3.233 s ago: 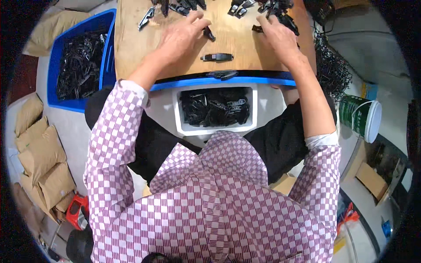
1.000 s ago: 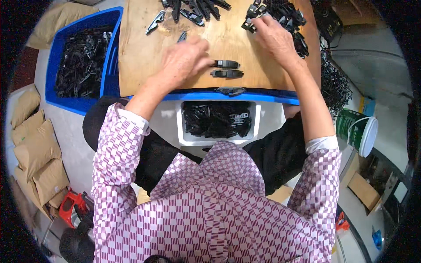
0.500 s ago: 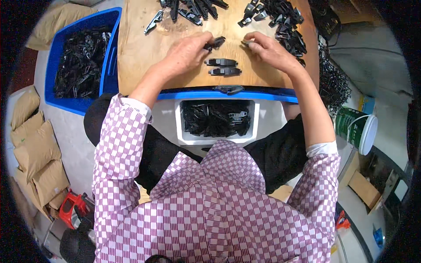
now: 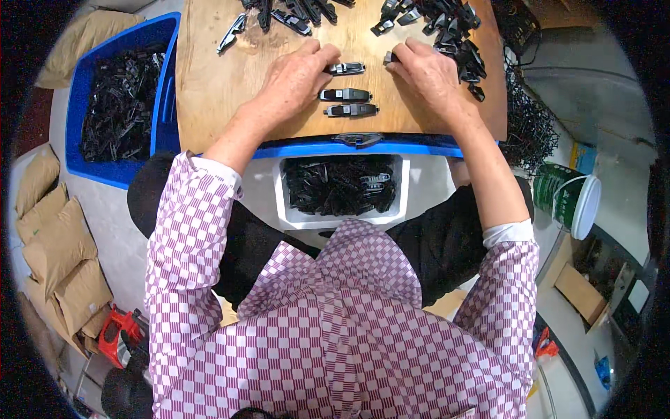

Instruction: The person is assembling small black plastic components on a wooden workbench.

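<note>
Head view shows your left hand (image 4: 296, 75) has levelled the long black plastic clip (image 4: 348, 68) it pinches, making 3 in parallel with the 2 similar black clips (image 4: 347, 94) by the wooden bench's (image 4: 403, 108) near edge, while your right hand (image 4: 427, 75) pinches a small dark piece (image 4: 389, 59).

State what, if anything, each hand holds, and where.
The left hand holds a black part by its left end; the right hand, a small piece by its right side.
</note>
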The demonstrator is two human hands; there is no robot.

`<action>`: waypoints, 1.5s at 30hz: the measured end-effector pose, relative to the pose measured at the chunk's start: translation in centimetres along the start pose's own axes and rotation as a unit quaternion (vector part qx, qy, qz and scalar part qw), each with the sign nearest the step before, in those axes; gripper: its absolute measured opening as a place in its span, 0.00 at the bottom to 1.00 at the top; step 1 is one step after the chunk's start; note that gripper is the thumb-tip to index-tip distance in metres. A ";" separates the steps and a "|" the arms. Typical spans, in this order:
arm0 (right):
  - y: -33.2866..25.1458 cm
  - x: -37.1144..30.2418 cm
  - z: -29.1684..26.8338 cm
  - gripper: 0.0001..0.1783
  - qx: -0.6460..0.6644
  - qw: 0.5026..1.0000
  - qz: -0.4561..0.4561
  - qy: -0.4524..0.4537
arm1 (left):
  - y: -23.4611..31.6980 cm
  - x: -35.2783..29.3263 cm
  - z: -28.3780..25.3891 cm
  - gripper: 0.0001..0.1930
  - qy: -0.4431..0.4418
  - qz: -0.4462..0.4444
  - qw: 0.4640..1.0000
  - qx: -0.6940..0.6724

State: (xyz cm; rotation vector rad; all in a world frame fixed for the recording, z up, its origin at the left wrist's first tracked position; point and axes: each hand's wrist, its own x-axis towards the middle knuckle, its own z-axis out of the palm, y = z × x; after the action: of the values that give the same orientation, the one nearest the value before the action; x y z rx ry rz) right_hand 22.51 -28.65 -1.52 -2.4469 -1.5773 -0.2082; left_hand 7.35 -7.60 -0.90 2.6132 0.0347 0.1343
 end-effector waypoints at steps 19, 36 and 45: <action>-3.2 3.0 0.0 0.10 0.168 0.980 -0.076 -0.071 | -0.8 0.9 -0.1 0.05 0.014 0.057 0.998 -0.037; 0.5 4.6 0.4 0.10 -0.037 0.999 -0.034 0.015 | -10.4 -0.4 -5.3 0.14 0.151 -0.159 0.967 0.126; 0.0 2.7 0.7 0.12 0.000 0.998 -0.039 -0.053 | -3.5 -2.1 -2.4 0.10 0.086 -0.075 0.993 0.008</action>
State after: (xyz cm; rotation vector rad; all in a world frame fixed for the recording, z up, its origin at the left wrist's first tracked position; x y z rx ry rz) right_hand 23.64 -26.12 -1.55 -2.4356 -1.7181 -0.0931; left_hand 5.01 -3.50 -0.76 2.5961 0.2935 0.3071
